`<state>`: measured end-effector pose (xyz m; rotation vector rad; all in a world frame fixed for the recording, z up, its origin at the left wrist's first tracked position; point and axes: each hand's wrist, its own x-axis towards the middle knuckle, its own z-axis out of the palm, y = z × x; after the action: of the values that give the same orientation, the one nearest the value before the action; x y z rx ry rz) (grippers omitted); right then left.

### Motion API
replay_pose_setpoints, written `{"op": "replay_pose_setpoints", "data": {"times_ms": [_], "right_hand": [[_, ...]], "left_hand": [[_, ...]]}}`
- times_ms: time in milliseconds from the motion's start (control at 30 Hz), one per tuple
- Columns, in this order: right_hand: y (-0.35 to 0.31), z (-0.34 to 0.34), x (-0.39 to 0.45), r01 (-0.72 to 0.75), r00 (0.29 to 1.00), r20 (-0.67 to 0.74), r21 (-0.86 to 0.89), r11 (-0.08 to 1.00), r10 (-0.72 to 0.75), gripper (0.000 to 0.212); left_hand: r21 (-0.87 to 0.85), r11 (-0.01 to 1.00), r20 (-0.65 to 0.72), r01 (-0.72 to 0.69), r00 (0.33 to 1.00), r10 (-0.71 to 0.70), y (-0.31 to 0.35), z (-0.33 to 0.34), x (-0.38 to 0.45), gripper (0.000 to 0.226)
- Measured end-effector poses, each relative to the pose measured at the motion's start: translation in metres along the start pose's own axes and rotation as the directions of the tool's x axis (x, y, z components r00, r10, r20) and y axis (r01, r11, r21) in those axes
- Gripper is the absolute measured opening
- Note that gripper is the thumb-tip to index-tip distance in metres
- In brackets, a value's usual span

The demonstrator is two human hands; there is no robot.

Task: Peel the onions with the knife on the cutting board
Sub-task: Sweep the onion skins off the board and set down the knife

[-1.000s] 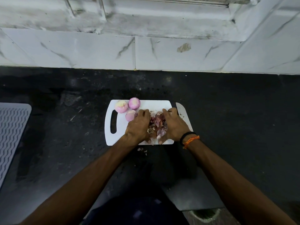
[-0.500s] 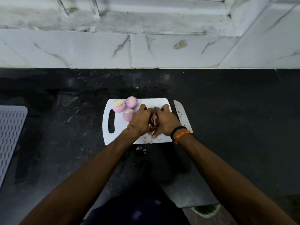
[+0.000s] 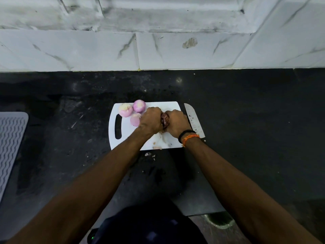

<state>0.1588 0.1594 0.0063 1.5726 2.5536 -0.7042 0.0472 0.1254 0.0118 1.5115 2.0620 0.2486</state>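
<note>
A white cutting board (image 3: pixel 126 138) lies on the black counter. Three peeled pinkish onions rest on its far left part: one (image 3: pixel 125 110), a second (image 3: pixel 139 106), and a third (image 3: pixel 135 119) partly behind my left hand. My left hand (image 3: pixel 151 121) and my right hand (image 3: pixel 176 123) are pressed together over the board's middle, their fingers curled round a bunch of dark red onion peels (image 3: pixel 164 120) between them. The knife (image 3: pixel 194 120) lies flat just off the board's right edge, its handle hidden behind my right wrist.
Small peel scraps (image 3: pixel 148 154) lie on the black counter (image 3: pixel 246 120) in front of the board. A grey ribbed mat (image 3: pixel 8 148) sits at the left edge. A white marble wall (image 3: pixel 158 50) runs along the back.
The two hands have drawn together and closed, gathering the spread-out peels into a tight bunch, and have lifted slightly toward the board's middle.
</note>
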Motion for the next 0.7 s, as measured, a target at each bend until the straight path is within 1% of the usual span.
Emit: {"op": "replay_pose_setpoints", "data": {"times_ms": [100, 200, 300, 400, 467, 567, 700], "right_hand": [[0.003, -0.002, -0.001, -0.031, 0.999, 0.015, 0.045, 0.999, 0.030, 0.027], [0.007, -0.007, -0.005, -0.042, 0.999, 0.031, 0.083, 0.996, 0.040, 0.028], [0.013, -0.010, -0.009, -0.056, 0.998, 0.033, 0.128, 0.990, 0.052, 0.029], [0.016, -0.011, -0.016, -0.069, 0.997, 0.051, 0.145, 0.987, 0.062, 0.035], [0.017, -0.013, -0.020, -0.078, 0.996, 0.050, 0.165, 0.983, 0.071, 0.036], [0.021, -0.022, -0.030, -0.083, 0.996, 0.006, 0.203, 0.976, 0.084, 0.035], [0.029, -0.044, -0.055, -0.093, 0.994, -0.033, 0.228, 0.969, 0.103, 0.033]], "left_hand": [[0.045, 0.999, 0.026, 0.031, 0.999, -0.033, 0.008, -0.004, -0.002, 0.022], [0.096, 0.994, 0.010, 0.060, 0.998, -0.061, 0.016, -0.010, -0.008, 0.026], [0.121, 0.992, 0.011, 0.041, 0.999, -0.043, 0.022, -0.012, -0.010, 0.024], [0.058, 0.996, 0.002, 0.062, 0.998, -0.062, 0.029, -0.014, -0.016, 0.021], [0.090, 0.995, 0.022, 0.034, 0.999, -0.036, 0.033, -0.014, -0.017, 0.021], [0.155, 0.988, 0.045, -0.004, 0.999, -0.003, 0.046, -0.016, -0.021, 0.022], [0.190, 0.975, 0.054, -0.111, 0.993, 0.103, 0.068, -0.021, -0.028, 0.018]]}}
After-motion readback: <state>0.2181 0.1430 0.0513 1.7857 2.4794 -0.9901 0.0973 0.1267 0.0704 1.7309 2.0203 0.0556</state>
